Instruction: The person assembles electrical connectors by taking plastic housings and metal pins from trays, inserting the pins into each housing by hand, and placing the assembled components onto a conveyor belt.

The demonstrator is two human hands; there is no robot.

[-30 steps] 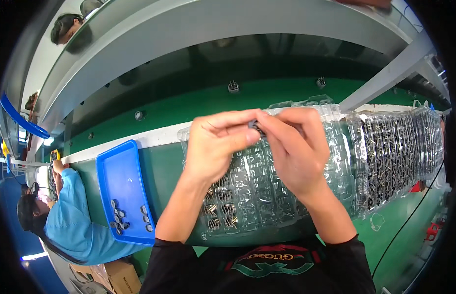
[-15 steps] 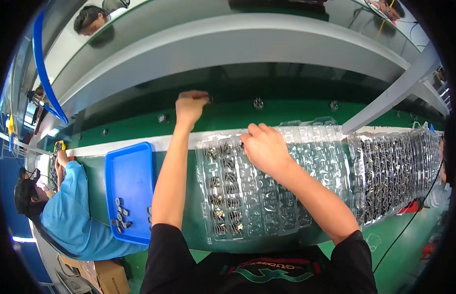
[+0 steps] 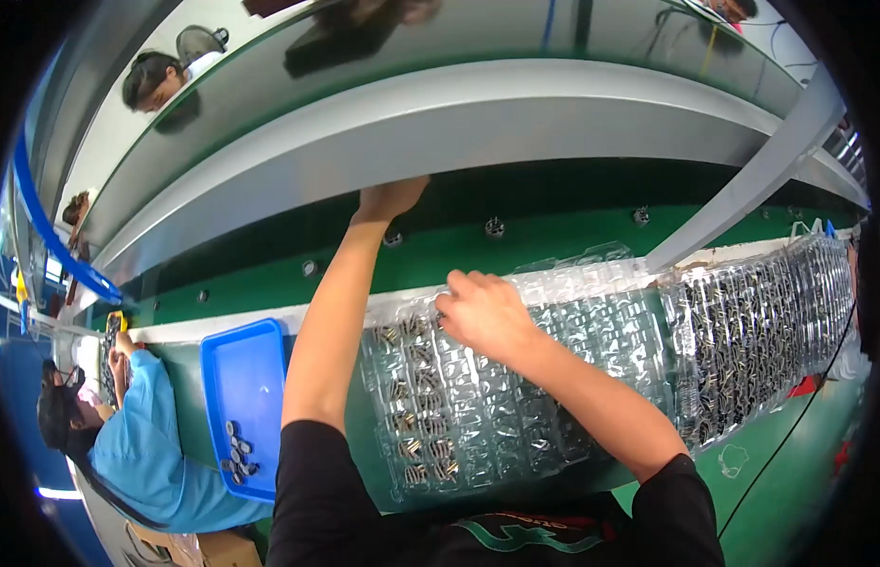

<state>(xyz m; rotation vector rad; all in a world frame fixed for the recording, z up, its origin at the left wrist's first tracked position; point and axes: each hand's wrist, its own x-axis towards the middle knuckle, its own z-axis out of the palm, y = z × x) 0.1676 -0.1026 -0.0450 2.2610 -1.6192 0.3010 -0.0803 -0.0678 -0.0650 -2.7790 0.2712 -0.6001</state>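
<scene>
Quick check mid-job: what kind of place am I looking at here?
Likely a factory assembly line: a green conveyor belt carrying small parts, clear blister trays of little metal components, a blue parts tray, and another worker in blue alongside.

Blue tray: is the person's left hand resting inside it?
No, the left hand reaches far up to the dark belt, well away from the blue tray.

Glossy clear plastic tray (image 3: pixel 516 416), matt green belt (image 3: pixel 553 248)

wearer: black short-sleeved T-shirt | chest: curved green and red printed design | sleeves: 2, ending above the elbows | forearms: bare | left hand (image 3: pixel 391 197), right hand (image 3: pixel 480 312): bare, no gloves
</scene>
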